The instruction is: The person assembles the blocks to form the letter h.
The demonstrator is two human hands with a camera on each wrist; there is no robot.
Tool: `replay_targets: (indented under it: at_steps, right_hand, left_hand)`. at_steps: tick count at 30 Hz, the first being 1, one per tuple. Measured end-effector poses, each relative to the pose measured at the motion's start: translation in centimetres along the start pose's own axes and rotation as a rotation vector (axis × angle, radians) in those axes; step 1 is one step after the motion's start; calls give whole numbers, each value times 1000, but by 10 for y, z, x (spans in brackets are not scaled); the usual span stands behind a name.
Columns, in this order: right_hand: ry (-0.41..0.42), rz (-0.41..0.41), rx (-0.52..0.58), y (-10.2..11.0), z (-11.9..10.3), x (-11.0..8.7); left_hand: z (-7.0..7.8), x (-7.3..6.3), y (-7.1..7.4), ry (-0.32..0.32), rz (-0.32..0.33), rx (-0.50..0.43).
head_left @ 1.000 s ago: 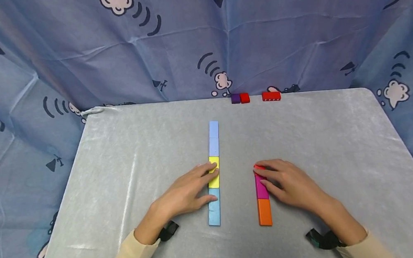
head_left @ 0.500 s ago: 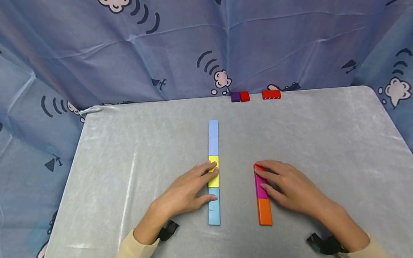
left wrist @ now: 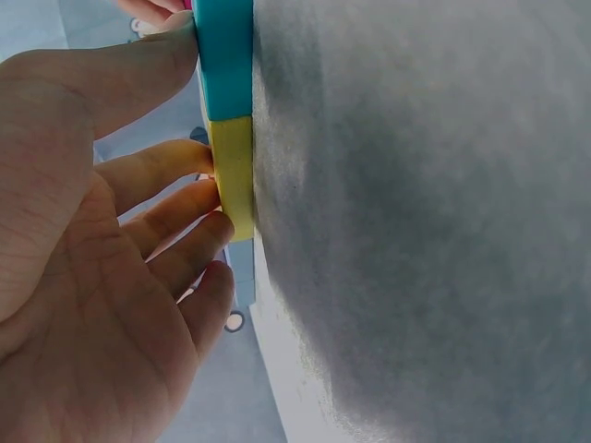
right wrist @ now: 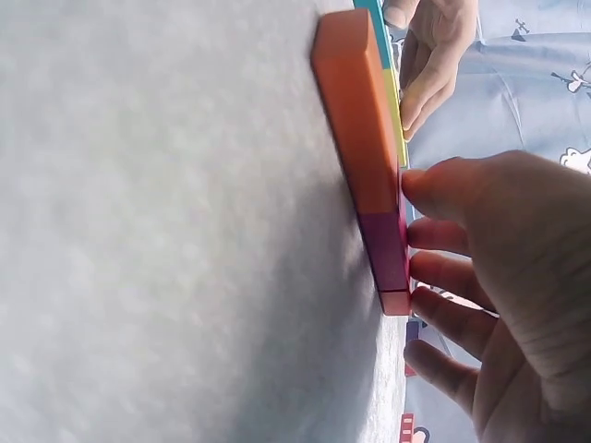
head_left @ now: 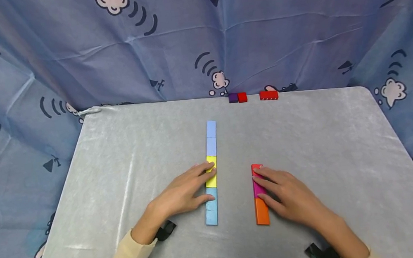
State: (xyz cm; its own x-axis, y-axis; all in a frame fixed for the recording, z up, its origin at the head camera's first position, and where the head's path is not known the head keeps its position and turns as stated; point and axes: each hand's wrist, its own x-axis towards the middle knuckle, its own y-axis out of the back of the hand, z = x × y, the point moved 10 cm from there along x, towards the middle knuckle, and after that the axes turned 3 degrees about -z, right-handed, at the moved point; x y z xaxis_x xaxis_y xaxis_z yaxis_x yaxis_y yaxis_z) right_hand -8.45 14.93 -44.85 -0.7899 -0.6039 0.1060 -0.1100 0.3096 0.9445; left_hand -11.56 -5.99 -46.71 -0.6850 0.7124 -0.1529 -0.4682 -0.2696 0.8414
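Observation:
A long row of blocks lies left of centre in the head view: light blue blocks [head_left: 211,139] at the far end, a yellow block [head_left: 211,181] in the middle, a turquoise block [head_left: 211,211] nearest. My left hand [head_left: 179,192] rests its fingertips on the yellow block and its thumb on the turquoise one. To the right is a shorter row of a red block [head_left: 256,167], a magenta block [head_left: 258,188] and an orange block [head_left: 261,211]. My right hand [head_left: 291,193] lays its loosely bent fingers on the red and magenta blocks, thumb near the magenta-orange joint.
At the table's far edge sit a purple block [head_left: 233,97], a small red block [head_left: 242,97] and a longer red block [head_left: 269,95] with white marks. A grey cloth covers the table [head_left: 343,153]. Blue patterned curtains [head_left: 276,35] hang behind and at both sides.
My right hand has slid slightly toward me along its row, showing more of the red block. The left hand stays in place on its row. The whole head view has shifted a little.

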Motion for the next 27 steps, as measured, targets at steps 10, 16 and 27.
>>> replay_targets:
  at_steps: [10,16,27]
  right_hand:
    - [-8,3,15,-3,1,-4]
    - [17,62,28,-3,-2,-7]
    - [58,109,31,1,-9,-8]
  left_hand:
    - [1,0,-3,-6,17,9]
    - [1,2,0,3,7,31]
    - [7,6,6,11,5,95]
